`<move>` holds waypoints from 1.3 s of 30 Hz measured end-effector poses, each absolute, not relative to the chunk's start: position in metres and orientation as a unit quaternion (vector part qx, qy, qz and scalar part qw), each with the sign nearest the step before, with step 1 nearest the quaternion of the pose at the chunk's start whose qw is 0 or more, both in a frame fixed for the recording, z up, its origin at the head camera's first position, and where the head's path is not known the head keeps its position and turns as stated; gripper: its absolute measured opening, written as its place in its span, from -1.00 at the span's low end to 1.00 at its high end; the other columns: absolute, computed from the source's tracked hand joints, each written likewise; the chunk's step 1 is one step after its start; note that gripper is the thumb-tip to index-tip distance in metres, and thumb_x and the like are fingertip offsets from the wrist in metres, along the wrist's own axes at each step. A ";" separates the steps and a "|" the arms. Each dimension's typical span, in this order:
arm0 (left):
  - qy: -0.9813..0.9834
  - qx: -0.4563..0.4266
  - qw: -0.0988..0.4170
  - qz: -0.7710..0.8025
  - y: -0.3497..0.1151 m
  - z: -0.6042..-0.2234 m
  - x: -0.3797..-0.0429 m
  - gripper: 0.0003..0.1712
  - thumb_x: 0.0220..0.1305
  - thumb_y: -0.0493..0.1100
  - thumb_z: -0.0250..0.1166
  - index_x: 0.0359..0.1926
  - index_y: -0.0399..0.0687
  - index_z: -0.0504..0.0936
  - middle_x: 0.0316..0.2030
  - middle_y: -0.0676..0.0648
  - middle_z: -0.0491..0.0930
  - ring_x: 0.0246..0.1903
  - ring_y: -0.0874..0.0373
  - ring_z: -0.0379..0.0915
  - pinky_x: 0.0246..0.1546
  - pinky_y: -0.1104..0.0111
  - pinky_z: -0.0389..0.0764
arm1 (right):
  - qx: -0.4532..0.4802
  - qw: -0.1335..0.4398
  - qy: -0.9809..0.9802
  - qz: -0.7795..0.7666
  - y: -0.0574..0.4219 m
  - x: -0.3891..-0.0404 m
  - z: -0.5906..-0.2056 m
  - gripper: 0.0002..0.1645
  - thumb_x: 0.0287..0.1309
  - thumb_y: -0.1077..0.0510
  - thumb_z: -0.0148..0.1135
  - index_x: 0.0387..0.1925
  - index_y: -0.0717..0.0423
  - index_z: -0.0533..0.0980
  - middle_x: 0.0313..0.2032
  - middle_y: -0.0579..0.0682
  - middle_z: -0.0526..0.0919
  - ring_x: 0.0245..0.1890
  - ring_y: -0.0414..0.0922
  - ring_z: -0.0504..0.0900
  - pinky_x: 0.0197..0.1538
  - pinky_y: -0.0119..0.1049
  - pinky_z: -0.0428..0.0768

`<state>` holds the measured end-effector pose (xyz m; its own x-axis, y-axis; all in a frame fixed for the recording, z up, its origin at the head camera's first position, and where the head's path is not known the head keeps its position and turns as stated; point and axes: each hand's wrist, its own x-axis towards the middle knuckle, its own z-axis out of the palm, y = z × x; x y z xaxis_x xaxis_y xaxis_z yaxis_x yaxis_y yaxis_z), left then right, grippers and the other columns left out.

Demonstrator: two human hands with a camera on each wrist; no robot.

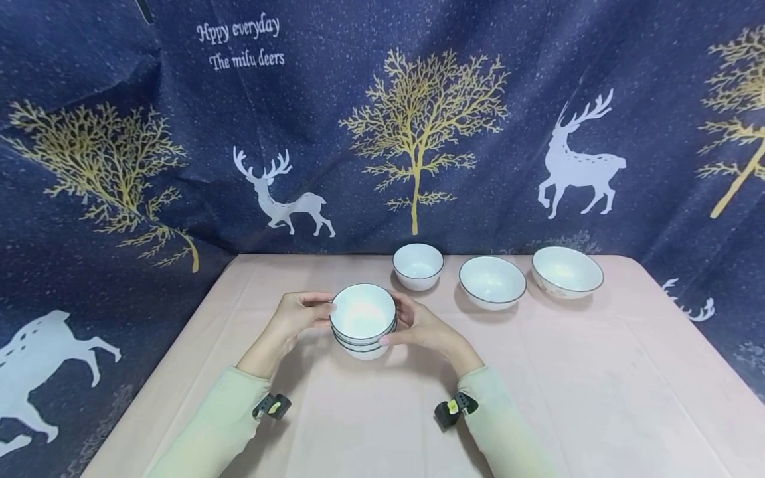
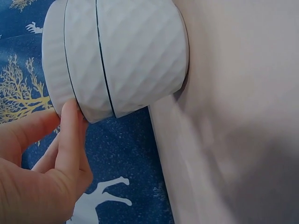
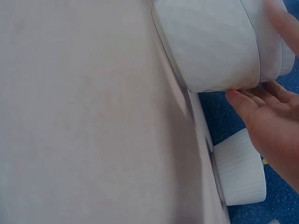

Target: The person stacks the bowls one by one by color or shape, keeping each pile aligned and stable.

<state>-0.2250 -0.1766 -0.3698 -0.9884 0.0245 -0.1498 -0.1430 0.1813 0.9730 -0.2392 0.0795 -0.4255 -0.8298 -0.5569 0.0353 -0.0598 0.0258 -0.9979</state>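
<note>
Several white bowls with thin dark rims are nested in a stack near the middle of the table. In the left wrist view, the bottom bowl has a diamond-textured wall, while the topmost one looks finely ribbed. My left hand grips the left side of the stack, with its thumb and fingers at the top bowl's rim. From the right, my right hand holds the stack, thumb at the front and fingers round behind. The stack's base sits close over the tablecloth in both wrist views.
Along the back edge of the pink-covered table stand a small ribbed bowl, a wider white bowl and a larger patterned bowl, left to right. Behind hangs a dark blue cloth with deer and trees.
</note>
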 end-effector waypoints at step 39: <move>0.727 -0.026 0.074 0.682 -0.170 -0.387 -0.203 -0.41 0.31 -0.18 0.24 0.32 -0.20 0.34 0.31 -0.21 0.31 0.31 -0.09 0.23 0.38 0.12 0.26 | -0.229 0.193 0.692 -0.657 0.080 -0.240 -0.425 0.21 -0.12 0.33 0.50 0.47 0.19 -0.04 0.46 0.13 0.05 0.46 0.00 0.02 0.47 -0.23 0.07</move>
<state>-0.2032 -0.1701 -0.3874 -0.9876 0.0629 -0.1437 -0.1394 0.0680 0.9879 -0.2405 0.0798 -0.4250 -0.8207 -0.5703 0.0338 -0.0632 0.0319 -0.9975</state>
